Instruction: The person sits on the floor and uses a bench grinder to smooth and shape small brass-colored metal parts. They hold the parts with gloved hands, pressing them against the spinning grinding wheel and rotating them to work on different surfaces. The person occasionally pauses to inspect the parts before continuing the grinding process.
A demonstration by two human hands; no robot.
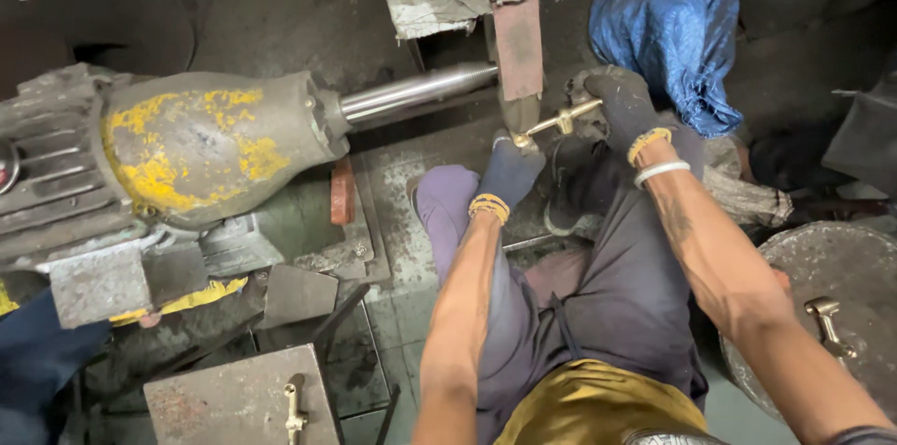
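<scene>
I see the brass fitting (558, 120) lying nearly level, long axis running from near left up to far right, its left tip at the belt (517, 57). My left hand (511, 172) has fingers clamped on that left end, my right hand (624, 104) clamped on the right end. The motor (187, 150) and shaft (416, 93) sit left, a blue cloth (668, 29) far right

One head-worn camera looks steeply down, close over the person's arms, lap and the motor (187, 150) ahead.
</scene>
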